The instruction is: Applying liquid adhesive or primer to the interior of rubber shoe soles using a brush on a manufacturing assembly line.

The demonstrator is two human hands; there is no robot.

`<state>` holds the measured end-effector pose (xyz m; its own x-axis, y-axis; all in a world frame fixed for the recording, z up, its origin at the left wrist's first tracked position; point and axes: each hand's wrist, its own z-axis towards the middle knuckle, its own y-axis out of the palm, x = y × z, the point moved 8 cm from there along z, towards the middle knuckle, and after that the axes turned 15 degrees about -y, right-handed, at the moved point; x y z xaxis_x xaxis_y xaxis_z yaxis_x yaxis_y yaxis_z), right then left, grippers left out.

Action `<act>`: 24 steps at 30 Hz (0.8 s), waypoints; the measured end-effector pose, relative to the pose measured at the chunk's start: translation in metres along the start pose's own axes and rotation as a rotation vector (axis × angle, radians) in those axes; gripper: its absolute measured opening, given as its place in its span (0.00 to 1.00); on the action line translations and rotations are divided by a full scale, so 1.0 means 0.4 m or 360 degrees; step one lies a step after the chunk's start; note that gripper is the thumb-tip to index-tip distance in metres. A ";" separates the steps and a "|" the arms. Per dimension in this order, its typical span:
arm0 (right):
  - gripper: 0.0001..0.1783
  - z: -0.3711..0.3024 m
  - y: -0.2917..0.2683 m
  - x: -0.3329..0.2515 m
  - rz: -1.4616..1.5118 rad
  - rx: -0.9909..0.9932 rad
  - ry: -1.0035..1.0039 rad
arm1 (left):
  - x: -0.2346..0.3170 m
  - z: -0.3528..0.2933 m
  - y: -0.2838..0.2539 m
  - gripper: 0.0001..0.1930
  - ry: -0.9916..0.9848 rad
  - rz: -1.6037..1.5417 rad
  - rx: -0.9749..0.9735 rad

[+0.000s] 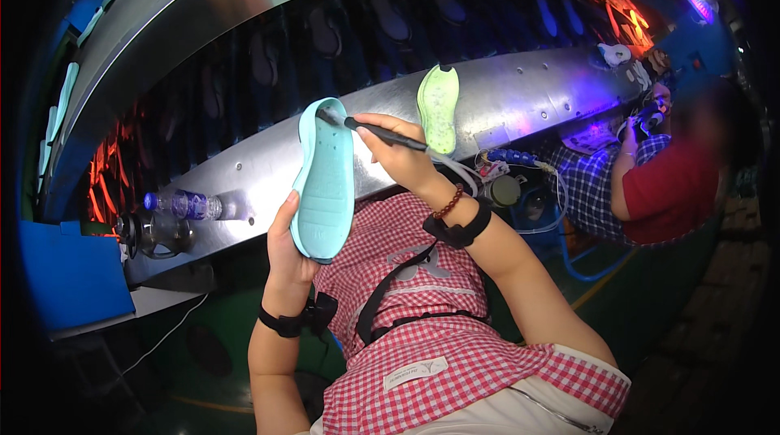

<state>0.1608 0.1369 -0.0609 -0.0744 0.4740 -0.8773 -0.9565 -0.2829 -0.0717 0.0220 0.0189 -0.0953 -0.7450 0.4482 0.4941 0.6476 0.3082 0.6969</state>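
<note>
A turquoise shoe sole (325, 191) is tilted up in front of me, its hollow inner side showing. My left hand (286, 250) is closed round its lower end, the thumb along the left edge. In my right hand (404, 160) is a black-handled brush (382, 134). Its pale bristles touch the inside of the sole at the far end. A pale hose runs near the back of the brush handle. Just beyond my right hand, a yellow-green sole (439, 110) lies on the metal ledge (268, 160).
A water bottle (191, 205) and a glass pot (158, 234) occupy the ledge's left end. Behind the ledge, dark soles (325, 33) stand in a row, with glowing red heaters (106, 179) at both ends. A co-worker (670, 179) sits at the right. A jar (502, 190) stands near my right elbow.
</note>
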 end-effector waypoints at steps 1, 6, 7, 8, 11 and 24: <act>0.13 0.005 0.014 -0.025 -0.0058 -0.0054 -0.0222 | 0.002 -0.001 0.011 0.25 0.0021 -0.0050 -0.0101; 0.14 -0.059 0.078 -0.122 -0.0359 -0.0199 -0.0786 | 0.027 -0.001 -0.001 0.25 0.0126 -0.0053 -0.0129; 0.14 -0.073 0.079 -0.143 -0.0356 -0.0209 -0.0873 | 0.029 0.001 -0.016 0.25 0.0113 -0.0048 -0.0051; 0.14 -0.081 0.083 -0.143 -0.0224 -0.0292 -0.0755 | 0.035 0.000 -0.020 0.25 0.0112 -0.0038 -0.0066; 0.14 -0.097 0.093 -0.156 0.0204 -0.0635 -0.0490 | 0.050 -0.005 -0.027 0.25 0.0107 -0.0044 -0.0090; 0.15 -0.070 -0.138 -0.065 0.1551 -0.0072 0.0230 | 0.573 -0.296 0.089 0.31 0.1097 0.0424 -0.0184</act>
<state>0.2236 0.1170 -0.0474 -0.7863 -0.0894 -0.6114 -0.4827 -0.5289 0.6981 -0.1448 0.0331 0.1043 -0.5211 -0.1439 0.8413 0.8276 0.1557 0.5393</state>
